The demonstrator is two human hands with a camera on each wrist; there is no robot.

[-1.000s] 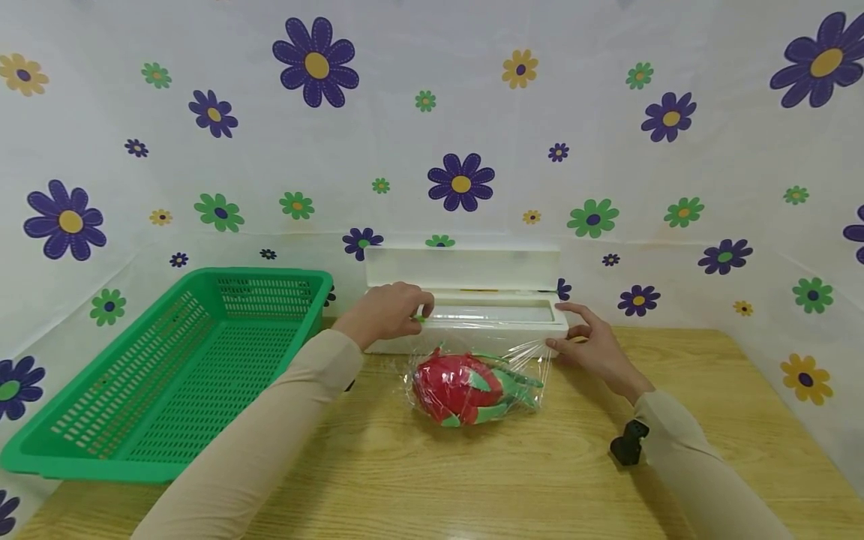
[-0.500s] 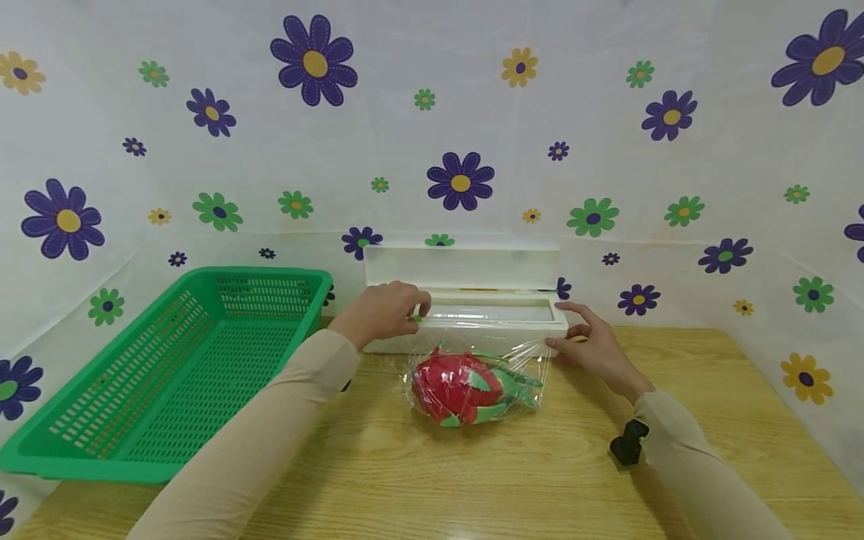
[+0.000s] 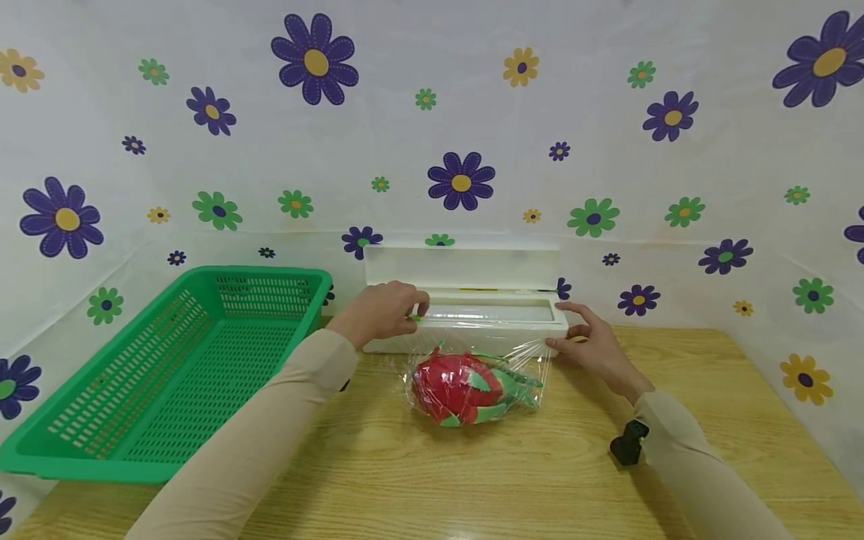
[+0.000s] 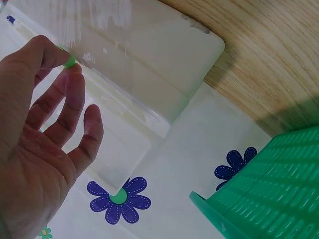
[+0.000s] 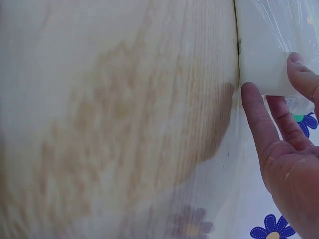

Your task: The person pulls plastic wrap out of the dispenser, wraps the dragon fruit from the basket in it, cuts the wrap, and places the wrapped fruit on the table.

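A white cling film dispenser [image 3: 472, 339] stands at the back of the table, lid [image 3: 466, 268] raised, a film roll [image 3: 493, 313] inside. My left hand [image 3: 385, 309] pinches a small green slider [image 4: 69, 61] on the dispenser's top edge, left of its middle; the other fingers are loosely bent in the left wrist view. My right hand [image 3: 590, 346] holds the dispenser's right end, thumb at the front and a finger on the top corner. Clear film runs from the dispenser over a red and green dragon fruit [image 3: 459, 386] lying in front of it.
A green perforated basket [image 3: 223, 375] stands on the left, close to my left forearm. Behind the wooden table [image 3: 472, 480] hangs a white cloth [image 3: 405, 135] with printed flowers. A black device [image 3: 629, 442] is strapped to my right wrist.
My left hand and the green slider have shifted very slightly left along the dispenser. The right hand, dispenser and dragon fruit have stayed in place.
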